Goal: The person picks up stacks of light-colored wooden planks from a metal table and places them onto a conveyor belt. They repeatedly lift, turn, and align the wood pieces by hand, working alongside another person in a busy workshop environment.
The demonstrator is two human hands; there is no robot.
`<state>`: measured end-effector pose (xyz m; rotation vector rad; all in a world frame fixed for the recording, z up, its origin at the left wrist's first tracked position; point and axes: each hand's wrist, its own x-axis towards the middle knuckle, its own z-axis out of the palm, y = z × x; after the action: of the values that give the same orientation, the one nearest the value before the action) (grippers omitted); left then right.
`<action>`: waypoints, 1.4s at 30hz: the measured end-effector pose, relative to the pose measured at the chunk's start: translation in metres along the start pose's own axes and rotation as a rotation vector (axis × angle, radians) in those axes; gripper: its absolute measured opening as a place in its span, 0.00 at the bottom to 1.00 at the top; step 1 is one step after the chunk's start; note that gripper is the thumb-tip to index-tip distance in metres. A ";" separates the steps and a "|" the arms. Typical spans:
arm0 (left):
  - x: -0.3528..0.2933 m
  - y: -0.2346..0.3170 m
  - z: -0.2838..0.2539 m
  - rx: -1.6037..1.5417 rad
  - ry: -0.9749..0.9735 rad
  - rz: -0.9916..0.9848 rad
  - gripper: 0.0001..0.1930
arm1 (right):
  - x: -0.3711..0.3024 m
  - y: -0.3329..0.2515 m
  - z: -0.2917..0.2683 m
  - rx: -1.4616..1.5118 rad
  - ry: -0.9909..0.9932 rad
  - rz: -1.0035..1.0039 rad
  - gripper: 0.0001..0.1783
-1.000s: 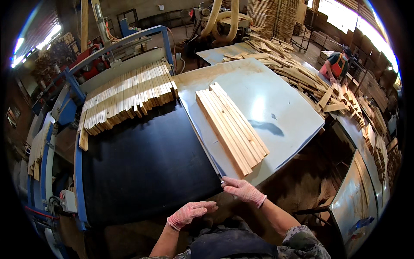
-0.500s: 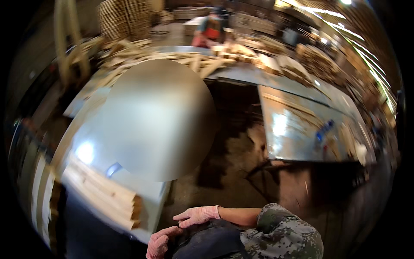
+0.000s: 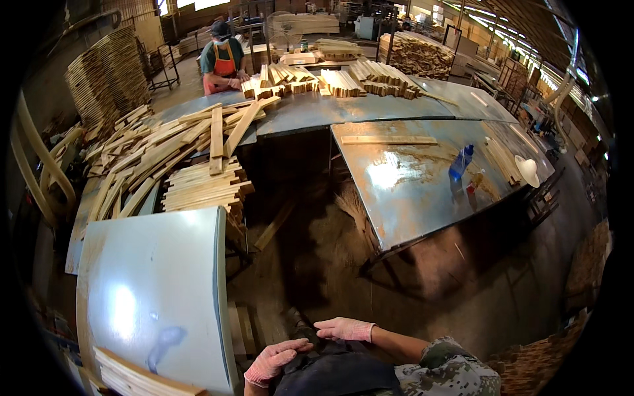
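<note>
My left hand (image 3: 276,362) wears a pinkish-white knit glove and lies low in the picture over the dark apron (image 3: 330,373). Its fingers stretch toward the right and hold nothing that I can see. Close to it, my right hand (image 3: 345,329) has the same kind of glove, with fingers extended to the left above the apron, also without anything visible in them. To the left of both hands stands a pale, smooth tabletop (image 3: 158,264). Several light wooden strips (image 3: 142,376) lie together along its near edge.
Beyond the pale tabletop are neatly stacked strips (image 3: 205,185) and a loose wood heap (image 3: 152,152). At right, a stained metal table (image 3: 409,204) bears a blue bottle (image 3: 461,162). A co-worker (image 3: 223,59) in an orange apron handles wood at the far table. A broom (image 3: 353,208) leans below.
The view has swung to the right, so the co-worker and tables now sit farther left. The wooden strips by the near edge have shifted lower. My hands stay over the apron, with the left fingers straighter.
</note>
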<state>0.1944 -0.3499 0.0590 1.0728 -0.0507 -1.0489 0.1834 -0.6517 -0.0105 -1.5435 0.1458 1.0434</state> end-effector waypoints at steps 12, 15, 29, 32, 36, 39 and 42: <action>0.221 0.182 -0.097 0.107 0.004 0.069 0.33 | 0.089 0.101 -0.234 0.148 0.616 0.467 0.39; 0.278 0.242 -0.098 0.222 0.005 -0.048 0.32 | 0.099 0.126 -0.269 0.639 0.569 0.460 0.20; 0.626 0.379 -0.132 0.665 -0.157 -0.232 0.32 | 0.229 -0.053 -0.540 0.700 0.725 0.178 0.09; 0.678 0.426 -0.125 0.757 -0.133 -0.234 0.31 | 0.273 -0.087 -0.640 0.618 0.631 0.133 0.36; 0.733 0.467 -0.141 0.702 0.090 -0.204 0.33 | 0.316 -0.163 -0.736 0.382 0.736 0.061 0.35; 0.765 0.484 -0.191 0.651 0.295 -0.003 0.33 | 0.363 -0.174 -0.791 0.711 0.446 -0.167 0.26; 0.772 0.499 -0.279 0.575 0.767 -0.046 0.36 | 0.383 -0.250 -0.802 1.062 0.078 -0.144 0.05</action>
<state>1.0908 -0.6767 -0.0529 1.9514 0.3088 -0.6086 0.9816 -1.0862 -0.1721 -0.6081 0.5375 0.6020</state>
